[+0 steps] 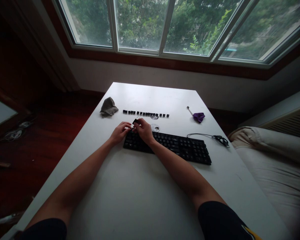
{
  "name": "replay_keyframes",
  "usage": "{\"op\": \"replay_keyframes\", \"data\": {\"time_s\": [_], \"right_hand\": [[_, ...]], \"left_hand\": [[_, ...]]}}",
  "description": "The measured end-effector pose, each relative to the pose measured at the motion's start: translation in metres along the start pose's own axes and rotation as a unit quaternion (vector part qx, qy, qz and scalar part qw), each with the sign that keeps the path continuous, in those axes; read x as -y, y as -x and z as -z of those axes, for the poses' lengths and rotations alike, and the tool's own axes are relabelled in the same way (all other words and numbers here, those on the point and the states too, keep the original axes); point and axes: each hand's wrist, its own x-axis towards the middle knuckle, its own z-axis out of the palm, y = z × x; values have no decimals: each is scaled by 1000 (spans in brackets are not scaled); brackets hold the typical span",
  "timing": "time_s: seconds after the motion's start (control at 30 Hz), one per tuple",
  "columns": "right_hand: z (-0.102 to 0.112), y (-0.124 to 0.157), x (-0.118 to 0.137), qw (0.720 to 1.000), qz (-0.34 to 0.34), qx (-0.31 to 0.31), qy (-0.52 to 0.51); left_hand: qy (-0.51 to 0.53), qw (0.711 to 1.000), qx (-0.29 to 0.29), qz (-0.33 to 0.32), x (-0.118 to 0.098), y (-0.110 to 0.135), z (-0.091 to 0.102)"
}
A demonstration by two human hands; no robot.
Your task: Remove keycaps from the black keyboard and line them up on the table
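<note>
The black keyboard (pixel 175 144) lies across the white table in front of me. Over its upper left corner, my right hand (pixel 144 129) is closed on a small black keycap puller (pixel 135 121) with thin wires sticking up. Just left of it, my left hand (pixel 121 132) rests at the keyboard's corner, fingers stretched toward the top row and slightly apart; I see nothing held in them. Beyond both hands, several loose black keycaps (pixel 147 114) stand in a row. A clear round lid (pixel 155 127) sits behind the keyboard, partly hidden by my right hand.
A crumpled grey cloth (pixel 109 107) lies at the table's left edge. Toward the right are a brush (pixel 190 110), a purple cloth (pixel 199 117) and the bundled keyboard cable (pixel 221 140). A padded beige seat (pixel 267 166) borders the table's right side. Windows (pixel 140 26) are beyond.
</note>
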Motion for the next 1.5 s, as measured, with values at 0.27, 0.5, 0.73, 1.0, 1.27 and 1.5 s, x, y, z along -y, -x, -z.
{"op": "replay_keyframes", "data": {"time_s": [0.27,0.5,0.73,1.0,1.27,1.5], "right_hand": [[1,3,3,1000,15,-9,-2],[7,2,0,1000,-3,-18,-5],[8,-6,-9,994,-68,2,-80],[12,-7,-12,992,-83,-5,-92],[12,-8,-18,992,-100,-31,-74],[12,-8,-20,993,-91,-34,-69]], "left_hand": [[27,998,-23,46,-4,4,-5],[58,997,-36,31,-14,7,-8],[-6,999,-45,1,-22,11,-7],[-79,994,-34,-62,-29,10,-5],[-105,986,-120,43,7,-15,17],[-190,959,-153,141,50,-54,45]]}}
